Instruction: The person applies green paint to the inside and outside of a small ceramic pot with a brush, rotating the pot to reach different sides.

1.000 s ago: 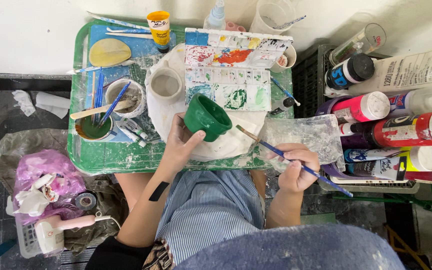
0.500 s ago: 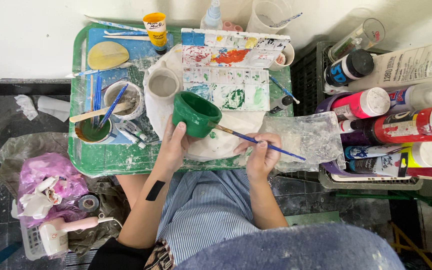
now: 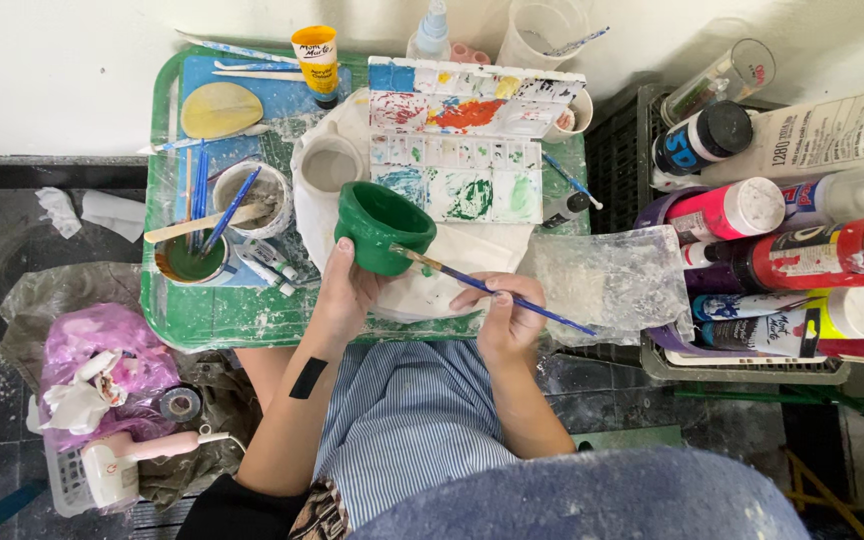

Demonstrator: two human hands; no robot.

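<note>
My left hand (image 3: 344,292) grips a small green painted bowl (image 3: 380,225) from below and tilts it above a white cloth. In my right hand (image 3: 503,315) is a thin blue paintbrush (image 3: 497,290), held like a pen, and its tip touches the bowl's right rim. Just beyond the bowl lies a white paint palette (image 3: 462,140) with many smeared wells. All of this rests on a green tray (image 3: 167,310) across my lap.
On the tray's left stand a cup of green paint (image 3: 190,262) and a jar with brushes (image 3: 252,198). A yellow paint tube (image 3: 316,60) stands at the back. Paint bottles (image 3: 752,215) fill a crate at right. A pink bag (image 3: 102,350) and hair dryer (image 3: 127,465) lie at lower left.
My right hand moved left toward the bowl, bringing the brush tip onto its rim. My left hand tilted the bowl and shifted it slightly left.
</note>
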